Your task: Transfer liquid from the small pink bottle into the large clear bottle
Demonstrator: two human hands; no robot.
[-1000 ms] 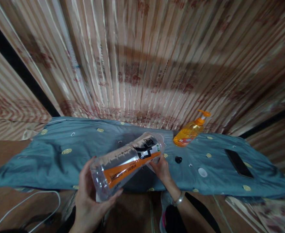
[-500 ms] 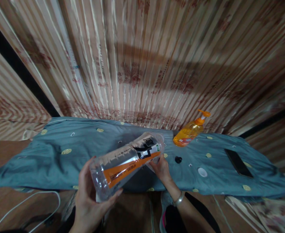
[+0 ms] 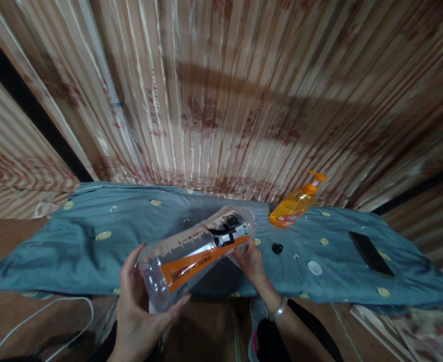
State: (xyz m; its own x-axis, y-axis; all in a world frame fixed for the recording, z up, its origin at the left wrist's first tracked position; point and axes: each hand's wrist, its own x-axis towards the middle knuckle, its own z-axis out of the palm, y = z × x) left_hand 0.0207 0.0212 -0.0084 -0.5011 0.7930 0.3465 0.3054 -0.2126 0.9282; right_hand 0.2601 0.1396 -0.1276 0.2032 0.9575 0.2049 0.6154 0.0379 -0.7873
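I hold a large clear plastic bottle (image 3: 197, 251) with an orange, black and white label, tilted on its side over the near edge of a blue cloth (image 3: 93, 241). My left hand (image 3: 138, 306) is wrapped round its base, the end nearest me. My right hand (image 3: 249, 261), a bracelet on the wrist, grips the far end under the label. The neck end is hidden behind the bottle's body.
An orange pump bottle (image 3: 297, 203) lies at the back of the cloth. A small black cap (image 3: 278, 248), a white disc (image 3: 314, 267) and a dark phone (image 3: 370, 252) lie to the right. A striped curtain (image 3: 221, 100) hangs behind. A white cable (image 3: 36, 314) runs on the floor at left.
My left thumb has lifted slightly off the bottle's base. The bottle and my right hand stay where they were.
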